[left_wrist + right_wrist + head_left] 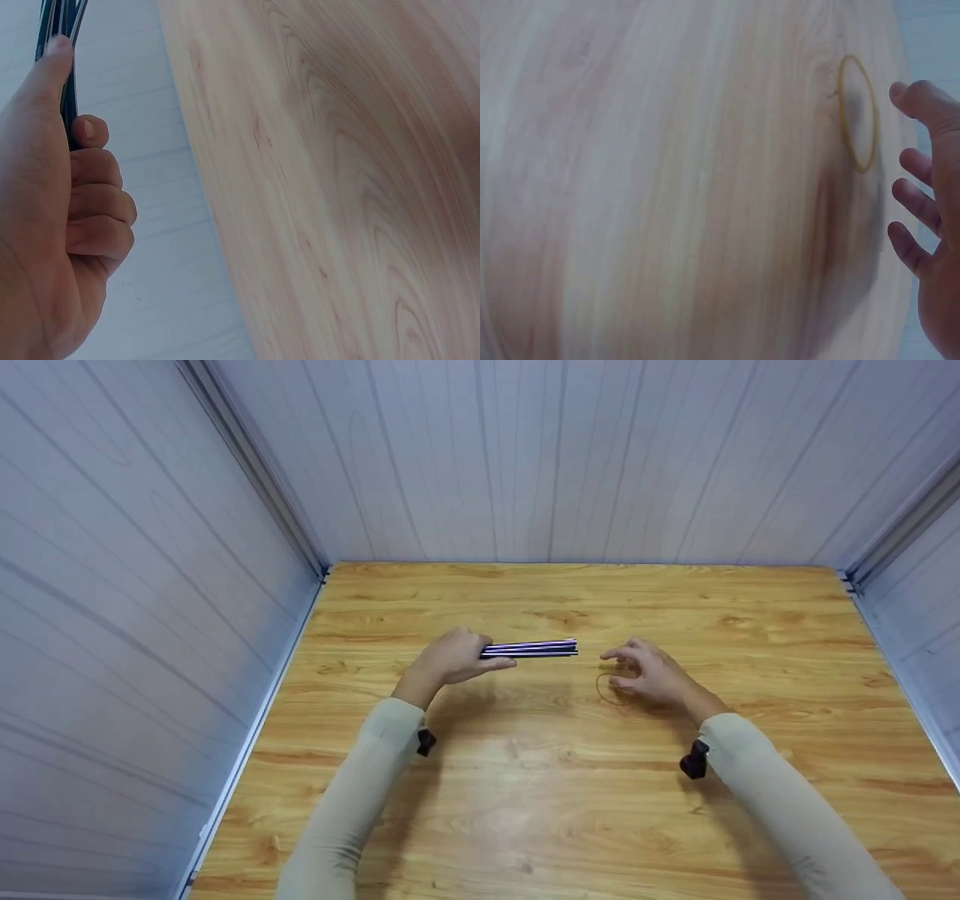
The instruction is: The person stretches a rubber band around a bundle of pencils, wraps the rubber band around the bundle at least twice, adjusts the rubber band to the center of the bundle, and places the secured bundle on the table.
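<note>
Item: bundle of slim, straight, dark purple-and-white sticks (536, 649), material not discernible. Raised over a yellow-brown wood-grain table (525, 810). Long axis runs left to right in the head view, roughly in line with the table's far edge; the free ends point right, towards the right hand, and the sticks fan slightly out of parallel.

Left hand (456, 655): at the bundle's left end, grasping it; fingers curled round, thumb laid along the sticks.

Right hand (656, 671): beyond the bundle's free ends on the right, apart from them; holding nothing, thumb and fingers spread and slightly bent.

Thin yellow-brown elastic-looking loop (842, 105): to the right of the bundle and nearer the wearer, on the table, near the right thumb; a gap shows between them in the right wrist view.

Two pale grey-green sleeves (337, 802), each with a small black device (694, 760) at the wrist: nearer the wearer than the bundle.

White panelled wall with grey lines (517, 457): beyond the bundle.
</note>
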